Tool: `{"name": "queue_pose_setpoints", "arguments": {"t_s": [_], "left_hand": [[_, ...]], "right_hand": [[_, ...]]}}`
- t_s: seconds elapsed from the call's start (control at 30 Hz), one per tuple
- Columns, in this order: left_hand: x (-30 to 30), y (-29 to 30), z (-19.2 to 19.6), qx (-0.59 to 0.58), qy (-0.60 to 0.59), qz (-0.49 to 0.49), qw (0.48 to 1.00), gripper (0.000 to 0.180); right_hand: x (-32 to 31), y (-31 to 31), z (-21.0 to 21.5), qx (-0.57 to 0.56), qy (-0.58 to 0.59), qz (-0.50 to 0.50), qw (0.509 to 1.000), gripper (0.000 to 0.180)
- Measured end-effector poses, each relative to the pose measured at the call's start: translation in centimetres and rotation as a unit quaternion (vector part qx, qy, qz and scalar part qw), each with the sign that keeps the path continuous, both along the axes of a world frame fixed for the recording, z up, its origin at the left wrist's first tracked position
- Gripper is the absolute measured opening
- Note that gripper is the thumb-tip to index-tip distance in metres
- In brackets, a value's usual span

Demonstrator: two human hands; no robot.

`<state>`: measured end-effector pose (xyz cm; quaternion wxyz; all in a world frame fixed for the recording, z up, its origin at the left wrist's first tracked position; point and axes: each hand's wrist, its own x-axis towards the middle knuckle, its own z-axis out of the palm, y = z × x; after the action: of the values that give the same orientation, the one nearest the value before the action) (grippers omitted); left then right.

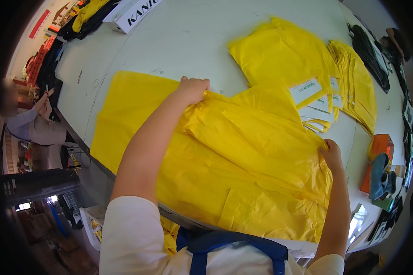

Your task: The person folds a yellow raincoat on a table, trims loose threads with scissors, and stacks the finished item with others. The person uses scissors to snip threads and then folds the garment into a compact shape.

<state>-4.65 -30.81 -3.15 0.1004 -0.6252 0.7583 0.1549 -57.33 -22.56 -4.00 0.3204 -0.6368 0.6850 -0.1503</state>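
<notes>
A crinkled yellow rain garment [243,156] is spread over the table in front of me, with a rectangular pocket-like flap near its lower edge. Its left part lies flatter and hangs toward the near table edge. My left hand [195,90] is closed on the garment's upper edge, near the middle, where the cloth bunches into folds. At the right side, my right hand [332,155] pinches the edge. Just beyond lies a pile of folded yellow garments [282,55], white printed labels [306,90] showing at its near corner.
A second yellow stack [353,87] stands to the right of the pile. Farther right are black garments [371,57], an orange box [382,147] and a blue-grey item [380,176]. A white box [131,14] sits at the far left. Another person [30,119] is beside the table's left edge.
</notes>
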Motion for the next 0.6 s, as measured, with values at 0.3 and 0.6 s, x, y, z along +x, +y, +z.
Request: {"name": "queue_pose_setpoints", "arguments": {"t_s": [0.3, 0.6], "left_hand": [[5.0, 19.5, 10.8, -0.230, 0.228, 0.046, 0.945, 0.017], [4.8, 39.1, 2.4, -0.078, 0.188, -0.010, 0.979, 0.019]], "right_hand": [[2.6, 18.1, 13.4, -0.287, 0.070, 0.159, 0.942, 0.022], [4.4, 31.9, 6.0, -0.179, 0.202, 0.251, 0.930, 0.023]]}}
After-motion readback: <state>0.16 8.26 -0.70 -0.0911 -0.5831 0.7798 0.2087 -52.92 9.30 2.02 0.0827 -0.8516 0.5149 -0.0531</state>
